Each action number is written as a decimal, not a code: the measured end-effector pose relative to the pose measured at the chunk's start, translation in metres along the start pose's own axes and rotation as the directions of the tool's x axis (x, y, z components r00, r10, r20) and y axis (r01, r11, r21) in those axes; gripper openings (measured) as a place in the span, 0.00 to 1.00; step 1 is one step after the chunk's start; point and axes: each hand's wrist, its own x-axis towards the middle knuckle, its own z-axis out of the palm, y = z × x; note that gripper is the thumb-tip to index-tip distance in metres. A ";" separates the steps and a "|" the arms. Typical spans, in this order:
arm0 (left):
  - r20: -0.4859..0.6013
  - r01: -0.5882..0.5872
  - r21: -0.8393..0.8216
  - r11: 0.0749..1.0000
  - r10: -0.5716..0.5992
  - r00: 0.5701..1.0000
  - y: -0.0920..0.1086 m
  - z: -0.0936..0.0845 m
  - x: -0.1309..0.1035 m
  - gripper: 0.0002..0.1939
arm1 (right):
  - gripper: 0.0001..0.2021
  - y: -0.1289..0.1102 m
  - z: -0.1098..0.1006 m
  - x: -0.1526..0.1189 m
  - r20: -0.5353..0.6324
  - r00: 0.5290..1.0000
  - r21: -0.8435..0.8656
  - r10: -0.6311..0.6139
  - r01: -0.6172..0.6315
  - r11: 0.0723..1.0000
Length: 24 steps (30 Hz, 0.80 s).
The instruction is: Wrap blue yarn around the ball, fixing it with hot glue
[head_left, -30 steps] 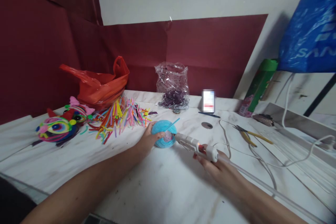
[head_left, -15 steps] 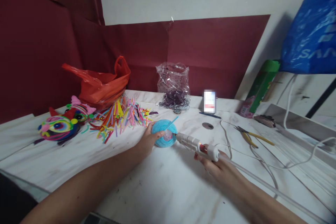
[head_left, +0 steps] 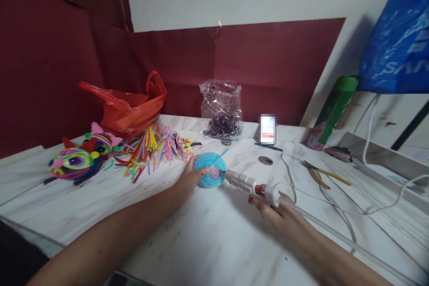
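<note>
A round, light-blue coiled piece [head_left: 210, 182] with a pale centre is gripped by my left hand [head_left: 193, 176], its thumb lying across the front. From the top right of the coil a thin blue strip [head_left: 221, 157] sticks out. My right hand [head_left: 268, 209] is wrapped round a white hot glue gun [head_left: 244, 182], whose nozzle is at the right side of the coil; whether it touches cannot be told. A long clear glue stick [head_left: 321, 228] runs out of the gun's back end.
At left are colourful animal-faced crafts [head_left: 75, 163], bundled strips [head_left: 150, 147] and a red plastic bag [head_left: 130, 105]. Behind stand a clear bag [head_left: 221, 111] and a blurred-out phone [head_left: 267, 129]. Yellow-handled pliers [head_left: 318, 174] and a white cable [head_left: 290, 178] lie right, below a blue bag [head_left: 395, 44].
</note>
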 end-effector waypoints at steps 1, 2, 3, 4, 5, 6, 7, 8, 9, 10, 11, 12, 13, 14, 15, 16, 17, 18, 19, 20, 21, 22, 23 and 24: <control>0.000 0.002 -0.001 1.000 -0.002 1.000 0.001 0.000 0.000 0.32 | 0.10 -0.001 0.000 0.000 0.011 1.000 -0.020 -0.003 0.003 1.000; 0.003 0.003 -0.004 1.000 -0.003 1.000 0.001 0.001 0.000 0.33 | 0.10 -0.001 -0.001 0.000 0.021 1.000 -0.038 -0.006 0.007 0.999; 0.006 0.004 -0.006 1.000 -0.004 1.000 0.002 0.001 -0.001 0.33 | 0.11 -0.002 -0.001 0.000 0.026 1.000 -0.050 -0.008 0.010 0.999; 0.006 0.008 -0.004 1.000 -0.008 1.000 0.002 0.001 -0.001 0.32 | 0.11 -0.002 -0.001 0.000 0.030 0.999 -0.051 -0.010 0.011 0.999; 0.003 0.011 0.001 1.000 -0.011 1.000 0.003 0.002 -0.001 0.31 | 0.11 -0.002 -0.001 0.000 0.033 0.999 -0.048 -0.010 0.012 0.999; -0.001 0.014 0.010 1.000 -0.014 1.000 0.003 0.002 -0.001 0.31 | 0.12 -0.002 -0.001 0.000 0.038 0.999 -0.042 -0.009 0.011 0.999; -0.006 0.016 0.018 1.000 -0.016 1.000 0.004 0.003 -0.002 0.30 | 0.12 -0.002 -0.001 -0.001 0.042 0.999 -0.035 -0.007 0.008 0.999; -0.009 0.017 0.025 1.000 -0.017 1.000 0.004 0.003 -0.002 0.30 | 0.11 -0.002 0.000 -0.001 0.044 0.999 -0.025 -0.002 0.003 1.000; -0.010 0.016 0.030 0.999 -0.015 1.000 0.004 0.004 -0.002 0.29 | 0.11 -0.002 0.000 -0.002 0.042 0.999 -0.018 0.007 -0.006 1.000; -0.006 0.014 0.032 0.999 -0.014 1.000 0.004 0.004 -0.002 0.29 | 0.11 -0.003 0.000 -0.002 0.042 0.999 -0.015 0.017 -0.017 1.000; -0.001 0.014 0.034 0.999 -0.014 1.000 0.005 0.004 -0.002 0.29 | 0.11 -0.003 0.000 -0.003 0.042 0.999 -0.015 0.028 -0.028 1.000; 0.001 0.014 0.038 0.999 -0.014 1.000 0.005 0.004 -0.002 0.29 | 0.11 -0.004 0.000 -0.003 0.044 0.998 -0.018 0.038 -0.037 0.999; 0.002 0.014 0.043 0.999 -0.014 1.000 0.005 0.004 -0.002 0.29 | 0.11 -0.005 0.000 -0.003 0.048 0.998 -0.018 0.044 -0.043 0.999; 0.002 0.014 0.049 0.999 -0.014 1.000 0.005 0.004 -0.002 0.29 | 0.11 -0.006 -0.001 -0.003 0.047 0.998 -0.016 0.046 -0.045 0.999; 0.004 0.010 0.053 0.999 -0.011 1.000 0.004 0.004 -0.002 0.29 | 0.12 -0.006 -0.001 -0.003 0.046 0.998 -0.013 0.043 -0.043 0.999; 0.008 0.006 0.056 0.998 -0.006 1.000 0.004 0.004 -0.002 0.29 | 0.12 -0.007 -0.001 -0.003 0.044 0.998 -0.011 0.038 -0.038 0.999; 0.017 0.003 0.061 0.998 -0.004 1.000 0.004 0.004 -0.002 0.29 | 0.12 -0.008 -0.001 -0.003 0.044 0.998 -0.012 0.033 -0.032 0.999; 0.032 0.003 0.069 0.998 -0.005 0.999 0.003 0.003 -0.002 0.30 | 0.12 -0.008 -0.001 -0.003 0.051 0.998 -0.018 0.025 -0.025 1.000; 0.045 0.004 0.080 0.997 -0.008 0.999 0.002 0.003 -0.002 0.31 | 0.12 -0.009 -0.002 -0.002 0.058 0.998 -0.027 0.016 -0.015 1.000; 0.056 0.005 0.092 0.996 -0.011 0.998 0.002 0.003 -0.002 0.32 | 0.12 -0.009 -0.002 -0.002 0.066 0.998 -0.038 0.004 -0.001 0.999; 0.065 0.006 0.101 0.995 -0.013 0.998 0.001 0.002 -0.003 0.33 | 0.12 -0.009 -0.002 -0.001 0.073 0.997 -0.049 -0.011 0.015 0.999; 0.074 0.008 0.106 0.994 -0.016 0.997 0.001 0.002 -0.003 0.34 | 0.11 -0.009 -0.002 -0.001 0.072 0.997 -0.059 -0.027 0.031 0.998; 0.081 0.009 0.108 0.994 -0.018 0.997 0.001 0.002 -0.003 0.35 | 0.11 -0.009 -0.002 -0.001 0.070 0.997 -0.069 -0.044 0.049 0.996; 0.083 0.010 0.107 0.994 -0.019 0.996 0.001 0.002 -0.003 0.35 | 0.11 -0.008 -0.002 -0.001 0.070 0.996 -0.077 -0.057 0.062 0.995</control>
